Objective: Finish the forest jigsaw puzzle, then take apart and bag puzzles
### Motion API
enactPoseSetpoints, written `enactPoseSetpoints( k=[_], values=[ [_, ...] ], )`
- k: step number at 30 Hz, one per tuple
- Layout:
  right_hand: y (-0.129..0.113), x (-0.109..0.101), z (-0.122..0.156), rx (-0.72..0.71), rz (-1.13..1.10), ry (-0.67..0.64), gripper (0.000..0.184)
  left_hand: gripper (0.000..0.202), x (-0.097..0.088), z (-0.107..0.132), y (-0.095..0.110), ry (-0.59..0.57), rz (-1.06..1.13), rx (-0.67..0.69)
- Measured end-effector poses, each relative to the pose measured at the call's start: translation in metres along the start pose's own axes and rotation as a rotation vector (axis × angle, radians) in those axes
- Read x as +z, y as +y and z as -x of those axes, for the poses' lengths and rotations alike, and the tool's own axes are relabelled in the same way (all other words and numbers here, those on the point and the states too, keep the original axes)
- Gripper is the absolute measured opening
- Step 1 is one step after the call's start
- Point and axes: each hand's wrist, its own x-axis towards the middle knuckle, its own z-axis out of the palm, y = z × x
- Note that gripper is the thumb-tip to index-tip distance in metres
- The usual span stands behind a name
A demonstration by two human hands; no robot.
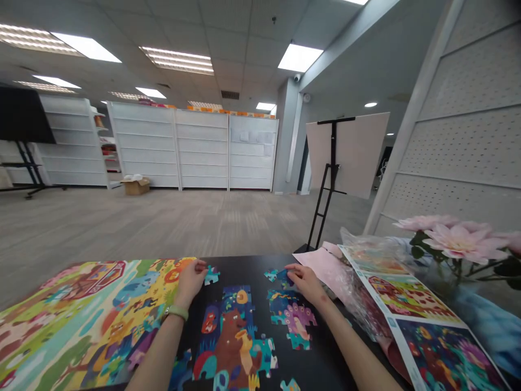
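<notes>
My left hand (190, 281) sits over the black table (321, 369), its curled fingers right beside a loose teal jigsaw piece (211, 276). Whether those fingers pinch anything is hidden. My right hand (306, 283) lies flat, fingertips on a blue jigsaw piece (285, 279), with another teal piece (271, 275) just left of it. Between my forearms is a joined puzzle section showing a brown bear (232, 347). A smaller section with a purple creature (292, 317) lies below my right hand. A large finished jigsaw puzzle (81, 309) spreads left of my left arm.
Printed puzzle picture sheets (411, 296), a crumpled plastic bag (360, 301) and pink paper (325, 266) lie right of my right hand. Pink flowers (459, 244) stand beyond them. Behind the table are a black easel with a board (345, 155), a pegboard wall and white shelving.
</notes>
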Motion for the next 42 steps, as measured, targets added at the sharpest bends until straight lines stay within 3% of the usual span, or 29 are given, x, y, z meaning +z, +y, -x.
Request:
enactPoseSetpoints(
  k=[3,5,10,12,14,19,22,26,29,42],
  values=[
    [-0.009,0.004,0.002,-0.014,-0.053,-0.040,0.040,0.024,0.002,0.008,0.014,0.010,-0.026,0.067],
    [-0.018,0.011,0.005,-0.028,-0.084,-0.072,0.038,0.023,0.013,0.020,0.030,-0.048,-0.002,0.139],
    [-0.046,0.046,0.013,-0.054,-0.163,-0.144,0.029,0.025,0.061,0.066,0.072,-0.482,0.112,0.289],
    [-0.054,0.060,0.015,-0.064,-0.182,-0.141,0.026,0.029,0.070,0.076,0.079,-0.592,0.123,0.287],
    [-0.058,0.068,0.015,-0.070,-0.189,-0.110,0.028,0.032,0.064,0.073,0.078,-0.613,0.106,0.267],
    [-0.050,0.061,0.013,-0.074,-0.131,-0.013,0.038,0.030,0.001,0.034,0.052,-0.473,-0.015,0.140],
    [-0.045,0.052,0.014,-0.100,-0.053,-0.016,0.035,0.026,-0.020,0.018,0.031,-0.426,-0.078,0.020],
    [-0.046,0.051,0.017,-0.130,0.034,-0.039,0.030,0.018,-0.014,0.017,0.015,-0.499,-0.115,-0.065],
    [-0.046,0.053,0.018,-0.136,0.070,-0.054,0.028,0.015,-0.010,0.018,0.013,-0.533,-0.131,-0.052],
    [-0.041,0.052,0.019,-0.148,0.126,-0.059,0.023,0.034,-0.016,0.020,0.013,-0.560,-0.136,-0.055]
  ],
)
